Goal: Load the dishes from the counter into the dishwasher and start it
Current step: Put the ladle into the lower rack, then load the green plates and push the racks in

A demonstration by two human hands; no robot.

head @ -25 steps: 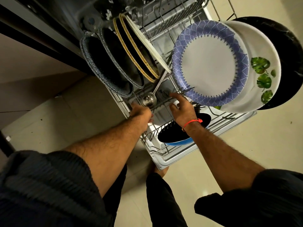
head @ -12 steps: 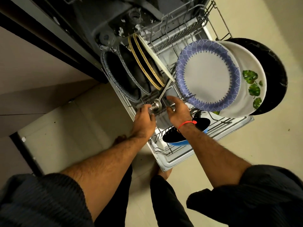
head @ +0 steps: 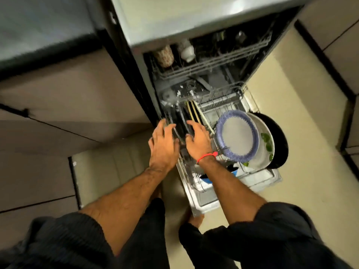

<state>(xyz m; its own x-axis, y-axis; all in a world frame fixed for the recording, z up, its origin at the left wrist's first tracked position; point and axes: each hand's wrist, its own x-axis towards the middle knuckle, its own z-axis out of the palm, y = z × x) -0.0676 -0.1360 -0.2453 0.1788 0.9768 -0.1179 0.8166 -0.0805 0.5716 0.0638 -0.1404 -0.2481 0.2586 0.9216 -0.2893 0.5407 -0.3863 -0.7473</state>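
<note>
Your left hand [head: 162, 141]: fingers spread wide, straight, over rims of dark plates [head: 179, 121] standing upright in lower rack [head: 196, 188]; contact unclear through blur. Your right hand [head: 198, 139]: fingers spread, relaxed, over same row, holding nothing; red thread [head: 206, 156] on wrist. Gold-rimmed plates [head: 192, 111] just beyond fingertips. Right of your hands: blue-patterned plate [head: 238, 135], leaf-print plate [head: 266, 144], black plate [head: 279, 140] stacked leaning. Blue bowl [head: 206, 180] under right forearm. Upper rack [head: 209, 65] holds two cups [head: 165, 55]. Dishwasher door [head: 204, 202] open.
</note>
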